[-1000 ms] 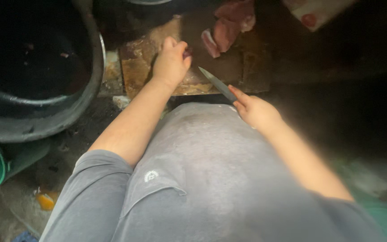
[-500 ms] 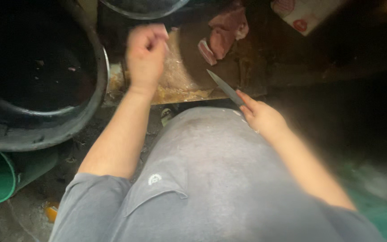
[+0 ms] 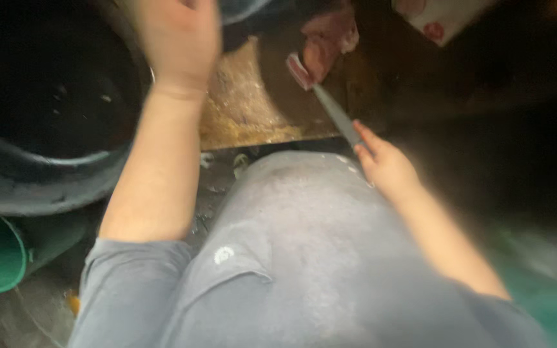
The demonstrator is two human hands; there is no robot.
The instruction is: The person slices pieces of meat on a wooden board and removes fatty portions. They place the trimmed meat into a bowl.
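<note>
One package shows, at the top edge right of centre: a pale, whitish carton or wrapper point(image 3: 443, 18), cut off by the frame and lying tilted on the dark ground. It carries a round red mark near its lower corner and a pinkish patch higher up. Blur makes its exact kind uncertain; possibly a printed cardboard box.

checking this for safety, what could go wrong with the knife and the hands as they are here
1. The right hand holds the knife with its tip at the pink meat. The picture is dim and blurred, so a misjudged cut seems possible.
2. The left hand is raised near the black tub, off the wooden board. Nothing steadies the meat, which might slide.
3. The blade runs back toward the grey shirt, so a slip could come toward the body.
</note>
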